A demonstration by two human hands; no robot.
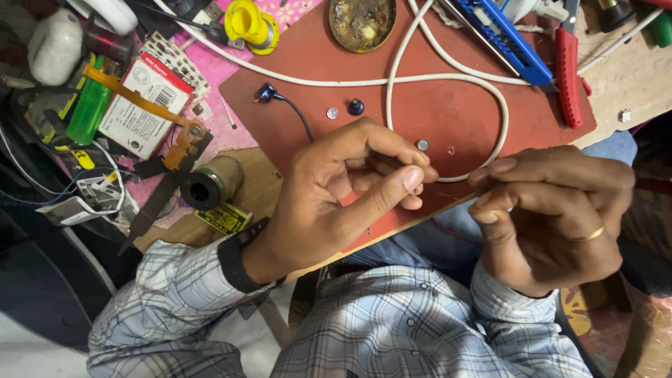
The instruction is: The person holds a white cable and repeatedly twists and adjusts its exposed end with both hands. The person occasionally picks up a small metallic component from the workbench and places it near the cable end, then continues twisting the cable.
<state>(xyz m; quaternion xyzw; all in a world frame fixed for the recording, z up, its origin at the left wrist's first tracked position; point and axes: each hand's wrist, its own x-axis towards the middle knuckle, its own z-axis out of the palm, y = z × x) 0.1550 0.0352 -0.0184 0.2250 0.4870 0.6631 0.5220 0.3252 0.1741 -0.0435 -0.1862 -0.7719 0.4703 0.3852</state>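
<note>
— Which step is judged to be in hand?

— Fine fingertip work at the near edge of the red-brown board [462,119]. The left hand [336,192] is closed in a pinch, thumb pressed against forefinger. The right hand [553,217] is curled tight, its fingertips brought up at 3 o'clock of the left, almost touching.

— What is gripped?

— It cannot be told: whatever is pinched is too small or hidden by the fingers. The loop of the white cable [448,78] is seen passing just behind the two sets of fingertips. Whether it is touched cannot be made out.

— What lies close by?

— A small silver disc [422,145] is seen at 12 o'clock of the left thumb, and a dark blue knob [356,106] further up on the board. The board is carried by the cluttered desk [630,84].

— What is called for by any further handling?

— In judgement, steadiness. Both pinches are held over the board's edge and the lap below, so a slackened grip could mean a lost piece.
</note>
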